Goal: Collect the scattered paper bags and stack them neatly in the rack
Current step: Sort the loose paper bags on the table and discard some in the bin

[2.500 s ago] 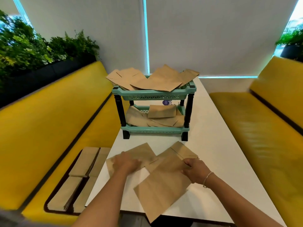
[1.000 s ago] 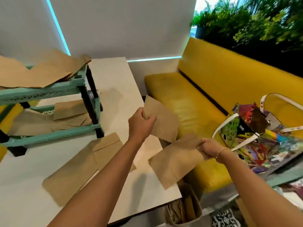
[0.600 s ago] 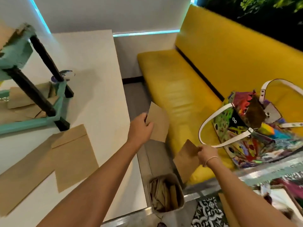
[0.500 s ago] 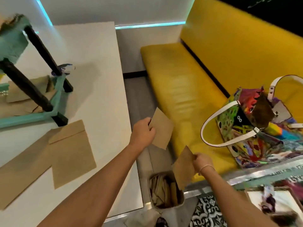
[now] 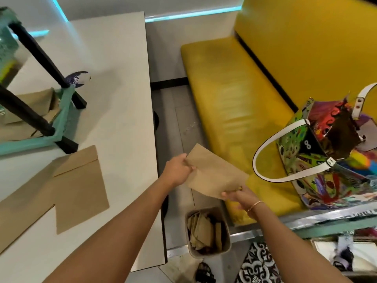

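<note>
While my left hand [image 5: 177,172] pinches one corner of the flat brown paper bag [image 5: 214,177] and my right hand [image 5: 236,196] pinches the opposite edge, it hangs over the floor gap beside the white table [image 5: 114,82]. I judge it light, limp and crease-prone, best held by its edges.

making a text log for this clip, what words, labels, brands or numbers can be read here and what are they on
Purple round sticker on the white table, behind the rack foot: white lettering, too blurred and partly hidden to read.
Colourful tote bag on the yellow bench: a white mark like "8" or "∞" on a black patch; other print unreadable.
Paper bags: no print visible.
</note>
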{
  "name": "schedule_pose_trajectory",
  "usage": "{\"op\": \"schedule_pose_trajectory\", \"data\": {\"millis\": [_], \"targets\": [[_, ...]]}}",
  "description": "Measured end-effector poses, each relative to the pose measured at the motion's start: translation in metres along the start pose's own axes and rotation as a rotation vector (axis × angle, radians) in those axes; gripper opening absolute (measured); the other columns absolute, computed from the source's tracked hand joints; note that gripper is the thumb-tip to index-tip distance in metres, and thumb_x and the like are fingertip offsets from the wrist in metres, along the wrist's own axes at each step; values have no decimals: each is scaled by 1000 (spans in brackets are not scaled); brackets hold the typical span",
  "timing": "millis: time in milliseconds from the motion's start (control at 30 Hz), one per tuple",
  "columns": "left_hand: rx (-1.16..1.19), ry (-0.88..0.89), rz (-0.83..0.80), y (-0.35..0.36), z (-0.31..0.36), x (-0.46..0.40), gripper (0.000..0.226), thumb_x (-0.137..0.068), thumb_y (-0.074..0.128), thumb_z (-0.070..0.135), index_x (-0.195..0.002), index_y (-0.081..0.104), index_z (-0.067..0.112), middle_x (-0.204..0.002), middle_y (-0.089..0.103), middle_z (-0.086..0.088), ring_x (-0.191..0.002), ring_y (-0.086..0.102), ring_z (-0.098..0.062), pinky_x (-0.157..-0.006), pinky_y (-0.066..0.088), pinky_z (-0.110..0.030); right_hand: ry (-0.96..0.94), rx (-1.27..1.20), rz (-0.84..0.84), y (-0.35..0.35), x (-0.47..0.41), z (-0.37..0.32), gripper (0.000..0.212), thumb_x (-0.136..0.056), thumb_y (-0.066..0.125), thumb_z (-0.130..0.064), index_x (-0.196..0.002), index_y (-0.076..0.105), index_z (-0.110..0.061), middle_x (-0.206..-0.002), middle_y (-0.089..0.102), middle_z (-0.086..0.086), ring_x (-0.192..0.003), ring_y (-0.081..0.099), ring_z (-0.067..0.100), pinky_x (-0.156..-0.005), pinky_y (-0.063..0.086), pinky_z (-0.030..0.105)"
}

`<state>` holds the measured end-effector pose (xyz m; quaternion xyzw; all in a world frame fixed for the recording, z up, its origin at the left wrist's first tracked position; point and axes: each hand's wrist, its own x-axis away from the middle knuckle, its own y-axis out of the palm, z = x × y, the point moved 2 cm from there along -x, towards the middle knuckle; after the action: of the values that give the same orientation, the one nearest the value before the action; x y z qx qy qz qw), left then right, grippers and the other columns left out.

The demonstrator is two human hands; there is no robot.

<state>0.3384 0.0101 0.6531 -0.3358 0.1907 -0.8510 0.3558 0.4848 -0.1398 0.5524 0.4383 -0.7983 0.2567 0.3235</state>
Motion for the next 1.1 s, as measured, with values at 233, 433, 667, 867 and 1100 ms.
{"op": "schedule_pose_trajectory", "data": {"millis": [233, 433, 667, 867, 1100], "targets": [[-21, -108, 31, 9, -6, -8, 35, -93, 56, 17, -127, 47, 16, -127, 54, -6, -108, 52, -19, -85, 41, -27, 7, -3, 130, -20, -13, 6, 28, -89, 57, -9, -116, 57, -4, -102, 63, 13, -88, 56, 27, -62, 45, 29], [-184, -65, 9, 15, -10, -8, 49, -92, 57, 24, -137, 40, 14, -140, 40, -9, -125, 44, -22, -98, 37, -26, 109, 730, 158, -19, -18, 46, 18, -87, 45, -2, -91, 56, -17, -91, 66, 9, -76, 61, 25, -65, 53, 20], [-199, 9, 74, 11, -12, 0, 36, -92, 57, 23, -127, 49, 19, -136, 40, -5, -112, 53, -22, -101, 44, -35, 244, 917, -42, 11, -26, 79, 16, -86, 53, -7, -73, 47, -13, -48, 60, -8, -66, 57, 11, -82, 53, 28], [-127, 73, 154, 1, -14, 11, 37, -93, 56, 22, -128, 47, 21, -134, 43, -1, -110, 54, -18, -99, 46, -32, 136, 843, -135, 36, -25, 67, 36, -88, 55, -10, -124, 54, -3, -91, 58, 9, -77, 64, 23, -65, 56, 26], [-58, 133, 299, -33, -16, 34, 34, -94, 53, 17, -127, 49, 19, -130, 48, 0, -107, 55, -13, -93, 43, -21, -13, 772, -97, 65, -17, 6, 33, -92, 51, -13, -123, 55, -2, -109, 66, 19, -67, 58, 20, -57, 49, 25]]}}
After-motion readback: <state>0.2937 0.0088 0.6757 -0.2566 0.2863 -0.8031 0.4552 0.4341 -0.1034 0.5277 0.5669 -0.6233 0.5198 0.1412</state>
